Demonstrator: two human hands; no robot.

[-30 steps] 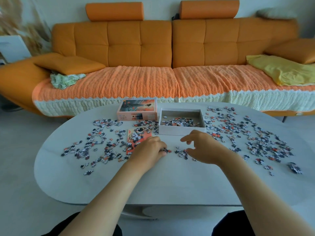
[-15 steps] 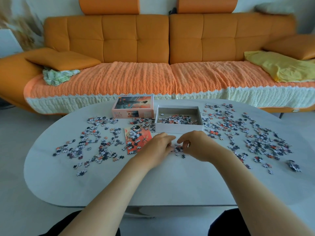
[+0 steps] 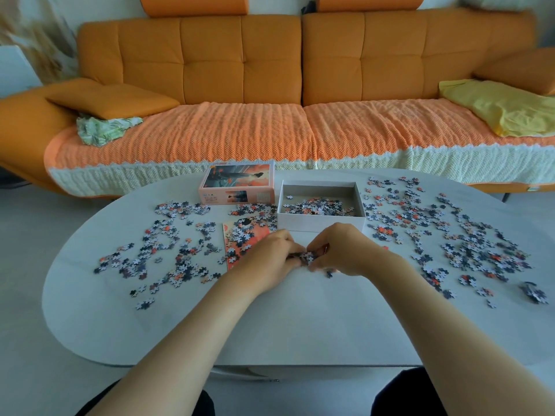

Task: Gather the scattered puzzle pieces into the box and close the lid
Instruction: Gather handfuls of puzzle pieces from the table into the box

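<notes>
Both hands meet low on the table (image 3: 300, 319), just in front of the box (image 3: 319, 226). The left hand (image 3: 270, 256) & the right hand (image 3: 342, 250) have the fingers curled inward, pinching a small heap of pieces (image 3: 307, 257) between them. Whether the heap is lifted or lies on the table I cannot tell, the fingers cover it. The box is open, w/ a thin layer of pieces inside. The lid (image 3: 237, 183) lies just beside it, picture side up. Most are not gathered yet: pieces on the left side (image 3: 168, 253), pieces on the right side (image 3: 450, 235), some on an orange sheet (image 3: 232, 232). I think they are light, thin, loose cardboard, so they slip out of a squeeze. Better to cup them from below w/ both palms.
</notes>
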